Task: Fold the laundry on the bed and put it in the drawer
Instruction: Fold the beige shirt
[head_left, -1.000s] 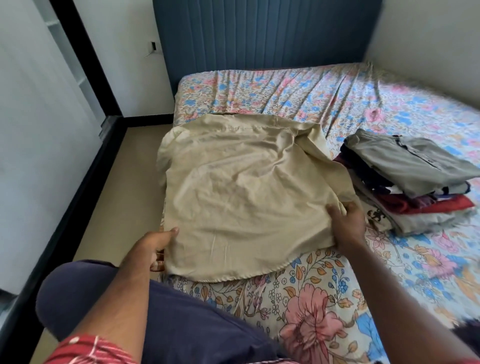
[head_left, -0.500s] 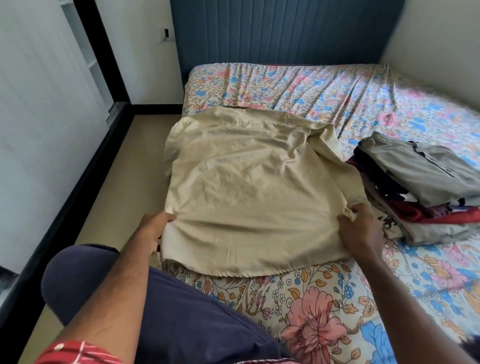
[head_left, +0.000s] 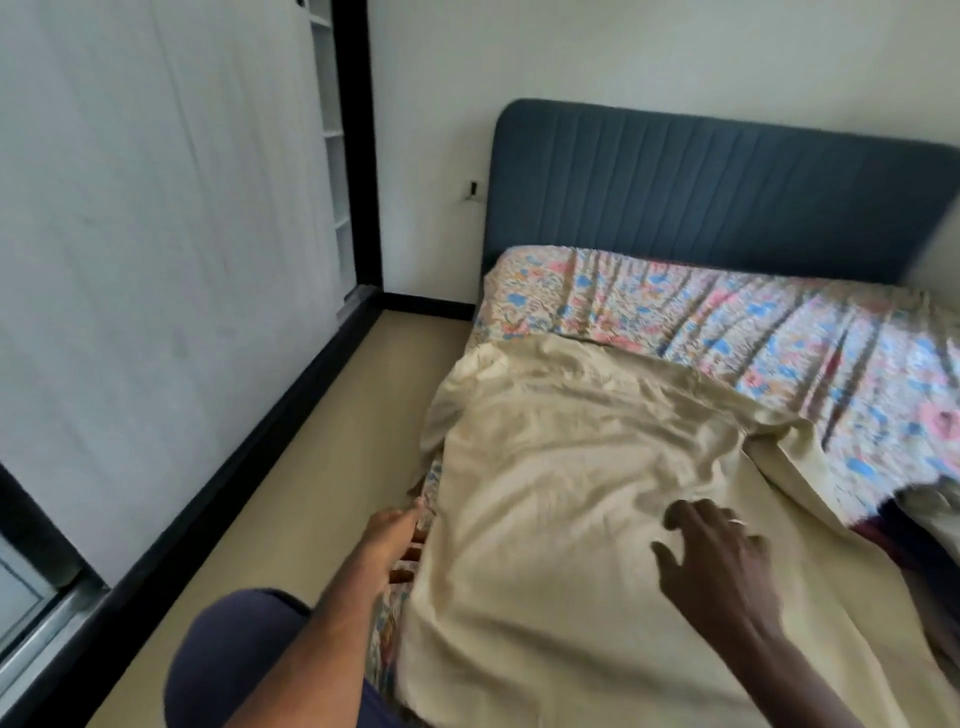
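Observation:
A beige shirt lies spread face down on the floral bed sheet, near the bed's left edge. My left hand is at the shirt's left edge by the mattress side, fingers partly hidden under the cloth, so its hold is unclear. My right hand hovers over the middle of the shirt with fingers spread and loosely bent, holding nothing. A sliver of the folded clothes pile shows at the right edge, blurred.
A blue padded headboard stands at the back. A narrow strip of tan floor runs between the bed and the white sliding wardrobe doors on the left. My knee in dark blue shorts is at the bottom.
The view has swung left and up, pushing the folded pile almost out of frame. My right hand let go of the shirt's right hem and moved over its middle. My left hand stays at the left edge.

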